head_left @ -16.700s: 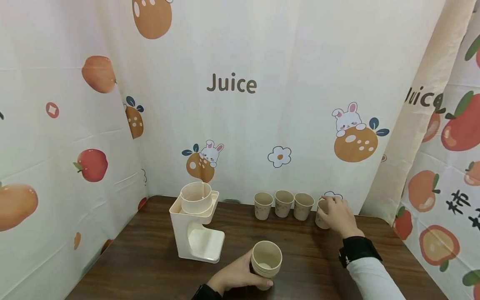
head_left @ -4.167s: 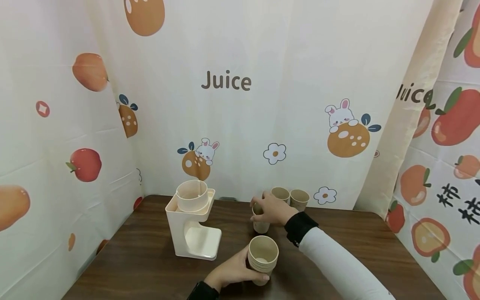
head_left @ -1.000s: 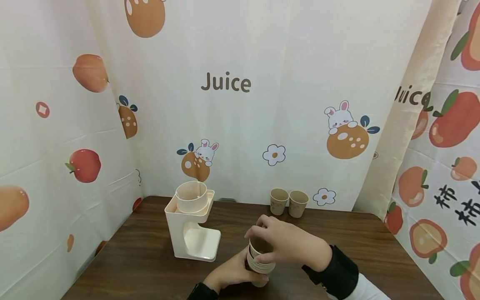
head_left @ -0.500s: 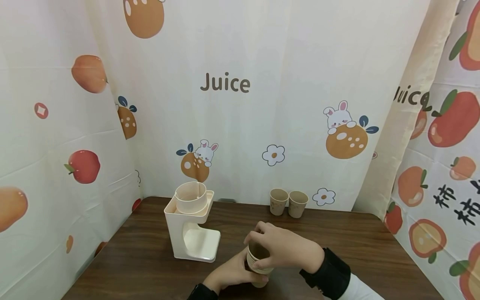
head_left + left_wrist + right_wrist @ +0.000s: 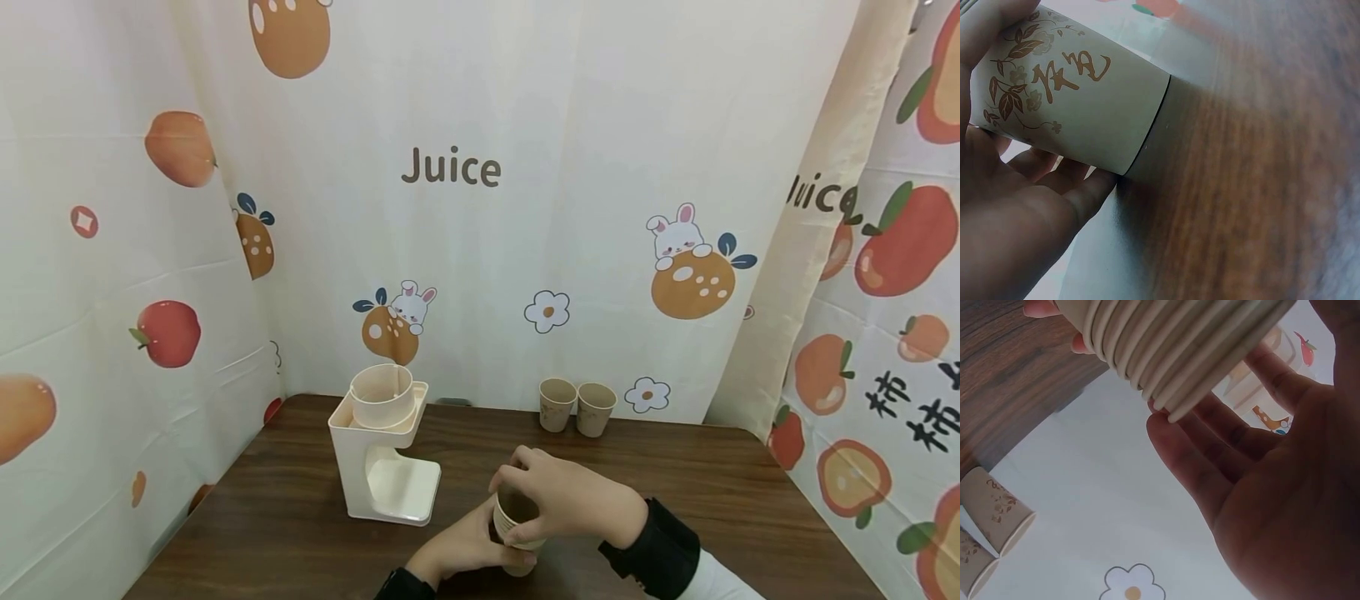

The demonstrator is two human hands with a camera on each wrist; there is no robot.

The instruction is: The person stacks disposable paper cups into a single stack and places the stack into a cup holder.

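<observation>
A stack of beige paper cups (image 5: 517,506) stands near the table's front. My left hand (image 5: 467,542) grips it low down; the left wrist view shows the bottom cup's printed wall (image 5: 1079,87) and fingers curled about it, the base at the table. From above, my right hand (image 5: 577,497) holds the top cup by its rim, fingers on the far side and thumb on the near side. In the right wrist view several nested rims (image 5: 1172,356) lie close together, with the fingertips at the uppermost one. The right hand partly hides the stack's mouth in the head view.
Two upright paper cups, a left one (image 5: 557,406) and a right one (image 5: 596,410), stand side by side at the table's back edge. Left of the hands is a cream-coloured stand (image 5: 356,471) with a round holder (image 5: 382,398) on top. Printed curtains surround the dark wooden table (image 5: 262,517).
Earlier, the right hand took cups from the back row, which shrank to two. It brought the latest cup onto the left hand's stack, and over the last second that cup sank down into it.
</observation>
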